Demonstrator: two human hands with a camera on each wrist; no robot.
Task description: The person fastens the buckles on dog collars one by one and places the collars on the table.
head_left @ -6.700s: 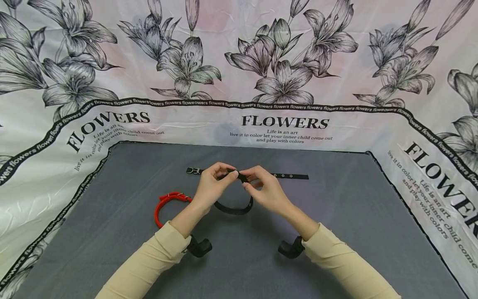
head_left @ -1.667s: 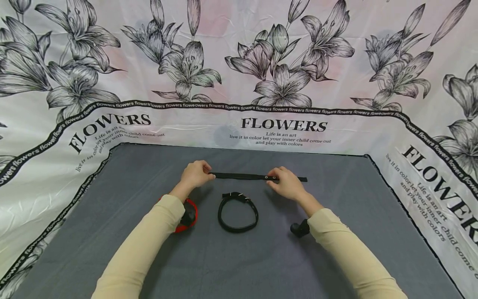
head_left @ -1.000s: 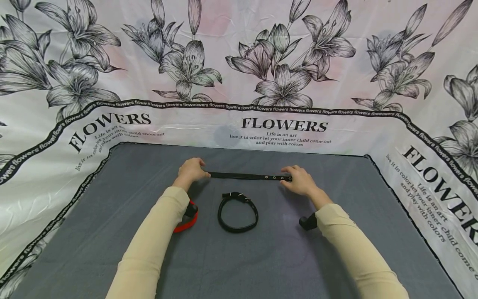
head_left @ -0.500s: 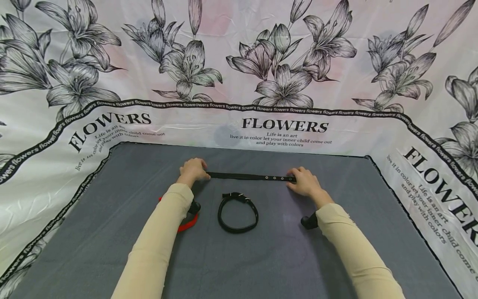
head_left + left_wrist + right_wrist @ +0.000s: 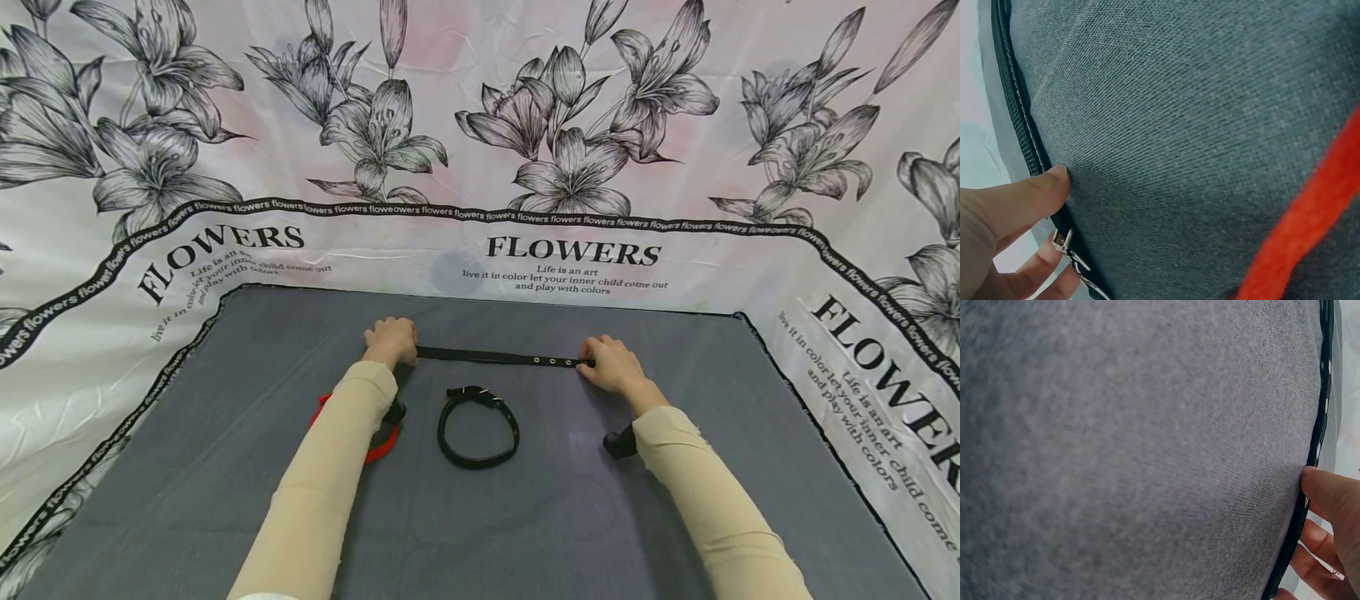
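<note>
A black collar (image 5: 480,356) with metal eyelets is stretched out straight from left to right near the back of the table. My left hand (image 5: 392,340) pinches its buckle end; in the left wrist view the thumb presses on the strap just above the silver buckle (image 5: 1063,240). At the eyelet end, my right hand (image 5: 613,364) holds the strap between thumb and fingers, covering the tip in the head view. A second black collar (image 5: 480,463), buckled into a loop, lies in front, between the two arms.
A red looped collar (image 5: 384,452) lies under my left forearm, which partly covers it. Dark grey cloth (image 5: 540,517) covers the table. A white flower-printed sheet (image 5: 420,250) rises behind and along both sides.
Earlier both hands worked on the second black collar, which now lies buckled in front. Since then my right hand has slid rightward along the straight collar to its tip; the left hand has shifted slightly.
</note>
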